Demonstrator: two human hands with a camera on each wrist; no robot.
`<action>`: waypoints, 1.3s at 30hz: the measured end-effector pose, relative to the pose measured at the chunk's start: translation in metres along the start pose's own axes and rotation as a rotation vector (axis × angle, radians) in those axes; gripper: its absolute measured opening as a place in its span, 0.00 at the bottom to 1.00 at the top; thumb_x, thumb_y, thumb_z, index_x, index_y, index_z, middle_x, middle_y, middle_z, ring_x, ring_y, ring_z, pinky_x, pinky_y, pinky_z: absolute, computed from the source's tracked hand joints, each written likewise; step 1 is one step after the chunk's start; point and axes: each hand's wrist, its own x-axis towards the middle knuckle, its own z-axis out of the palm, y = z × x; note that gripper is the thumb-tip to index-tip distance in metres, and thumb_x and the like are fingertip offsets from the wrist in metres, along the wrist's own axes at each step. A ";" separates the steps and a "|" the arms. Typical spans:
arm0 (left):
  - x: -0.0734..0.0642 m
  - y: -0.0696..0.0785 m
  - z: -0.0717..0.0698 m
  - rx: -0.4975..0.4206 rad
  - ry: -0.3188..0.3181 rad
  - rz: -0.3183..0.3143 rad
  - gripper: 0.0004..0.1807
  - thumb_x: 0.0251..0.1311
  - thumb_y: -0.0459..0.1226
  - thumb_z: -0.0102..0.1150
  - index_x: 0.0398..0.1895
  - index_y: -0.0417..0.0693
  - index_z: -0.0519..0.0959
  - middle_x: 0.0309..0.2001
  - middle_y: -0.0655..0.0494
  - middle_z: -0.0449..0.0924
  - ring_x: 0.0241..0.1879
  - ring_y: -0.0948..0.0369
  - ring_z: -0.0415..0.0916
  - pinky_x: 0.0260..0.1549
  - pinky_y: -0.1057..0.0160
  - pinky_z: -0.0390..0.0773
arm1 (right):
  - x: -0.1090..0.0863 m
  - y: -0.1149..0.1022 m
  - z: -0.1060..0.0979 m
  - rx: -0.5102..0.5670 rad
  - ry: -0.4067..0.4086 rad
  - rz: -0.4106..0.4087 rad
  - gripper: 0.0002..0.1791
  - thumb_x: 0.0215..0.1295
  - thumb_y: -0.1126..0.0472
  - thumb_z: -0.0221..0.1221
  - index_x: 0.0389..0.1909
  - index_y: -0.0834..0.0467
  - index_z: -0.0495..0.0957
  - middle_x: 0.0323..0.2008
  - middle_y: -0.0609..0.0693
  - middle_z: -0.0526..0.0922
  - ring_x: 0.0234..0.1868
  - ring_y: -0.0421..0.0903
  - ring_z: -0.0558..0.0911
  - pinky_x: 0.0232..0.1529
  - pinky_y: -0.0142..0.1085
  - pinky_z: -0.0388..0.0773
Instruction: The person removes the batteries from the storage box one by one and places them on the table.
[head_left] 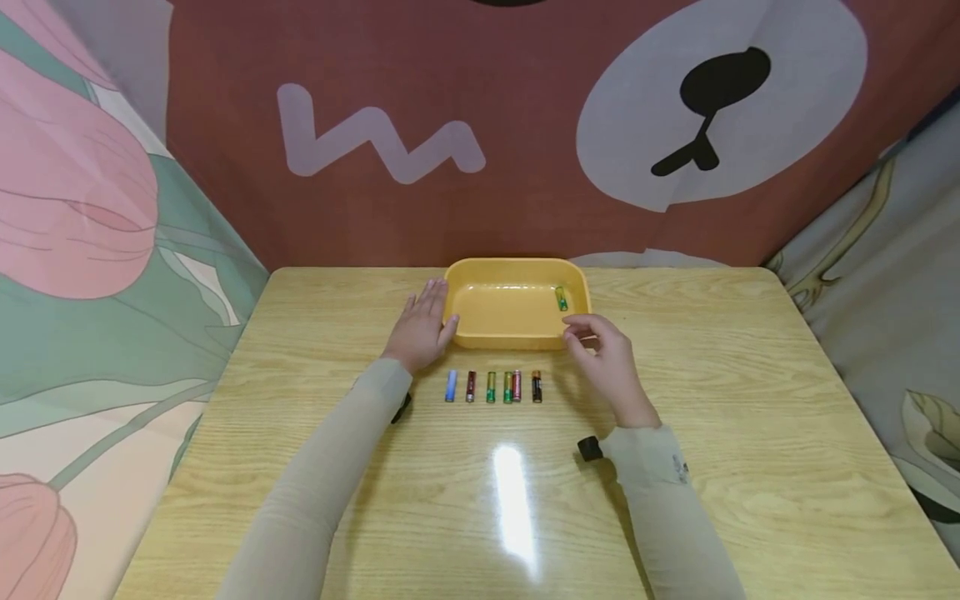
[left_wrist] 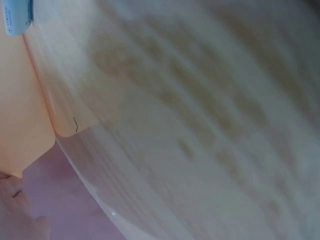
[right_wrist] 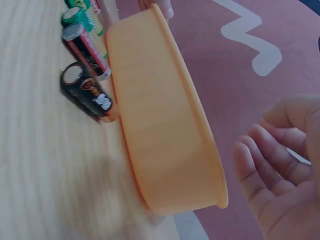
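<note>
hands (head_left: 422,327) (head_left: 609,360) flank yellow tray (head_left: 504,336); batteries (head_left: 492,387) nearby.

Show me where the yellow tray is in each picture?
Head view: the yellow tray sits at the far middle of the wooden table, between the two hands.
Left wrist view: only its corner shows, at the left edge.
Right wrist view: its side wall runs through the middle, seen edge-on.
Shared landmark: the wooden table.

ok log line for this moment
left hand rests on yellow tray | right hand empty by tray | one battery in tray | six batteries on table
</note>
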 end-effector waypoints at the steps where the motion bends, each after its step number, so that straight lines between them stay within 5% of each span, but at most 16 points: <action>1: 0.000 0.000 0.000 0.003 -0.003 -0.002 0.38 0.80 0.53 0.32 0.81 0.38 0.43 0.82 0.45 0.42 0.81 0.53 0.35 0.77 0.48 0.39 | 0.002 0.000 0.000 0.007 0.016 0.003 0.13 0.71 0.68 0.60 0.53 0.66 0.81 0.43 0.58 0.84 0.45 0.51 0.83 0.44 0.25 0.79; 7: 0.000 -0.001 -0.001 0.013 -0.014 -0.007 0.39 0.80 0.53 0.30 0.81 0.38 0.43 0.82 0.46 0.41 0.81 0.53 0.34 0.77 0.48 0.39 | 0.015 -0.005 -0.001 0.030 0.077 0.035 0.14 0.70 0.68 0.61 0.53 0.67 0.81 0.43 0.59 0.84 0.46 0.53 0.83 0.42 0.21 0.77; 12: -0.001 -0.001 -0.002 0.013 -0.020 -0.010 0.39 0.80 0.54 0.30 0.82 0.38 0.42 0.82 0.46 0.41 0.81 0.53 0.33 0.77 0.48 0.39 | 0.026 -0.006 0.002 0.037 0.078 0.083 0.14 0.68 0.68 0.63 0.54 0.66 0.80 0.47 0.60 0.84 0.49 0.53 0.83 0.47 0.35 0.82; 16: -0.001 -0.001 -0.002 0.015 -0.028 -0.014 0.39 0.80 0.54 0.30 0.82 0.38 0.42 0.82 0.46 0.40 0.81 0.53 0.33 0.77 0.48 0.39 | 0.035 -0.007 0.005 0.038 0.044 0.141 0.17 0.68 0.68 0.63 0.57 0.66 0.79 0.51 0.63 0.83 0.52 0.55 0.82 0.53 0.46 0.82; 24: -0.001 0.000 -0.002 0.015 -0.016 -0.005 0.39 0.80 0.54 0.31 0.82 0.38 0.43 0.82 0.46 0.42 0.81 0.53 0.34 0.77 0.48 0.39 | 0.054 -0.005 0.008 0.014 -0.051 0.257 0.26 0.70 0.65 0.63 0.65 0.69 0.72 0.59 0.66 0.77 0.58 0.59 0.78 0.61 0.47 0.77; 36: -0.001 0.003 -0.003 0.002 -0.020 -0.014 0.38 0.80 0.51 0.35 0.82 0.38 0.43 0.82 0.46 0.41 0.81 0.53 0.34 0.77 0.49 0.37 | 0.076 0.003 0.014 -0.152 -0.158 0.318 0.30 0.72 0.67 0.59 0.72 0.70 0.65 0.68 0.66 0.70 0.64 0.63 0.74 0.59 0.52 0.78; 39: -0.001 0.002 -0.004 0.003 -0.021 -0.016 0.39 0.80 0.52 0.34 0.82 0.38 0.42 0.82 0.46 0.41 0.81 0.53 0.34 0.77 0.49 0.38 | 0.084 0.005 0.018 -0.207 -0.185 0.323 0.30 0.72 0.67 0.59 0.72 0.71 0.64 0.68 0.68 0.70 0.58 0.61 0.78 0.53 0.50 0.81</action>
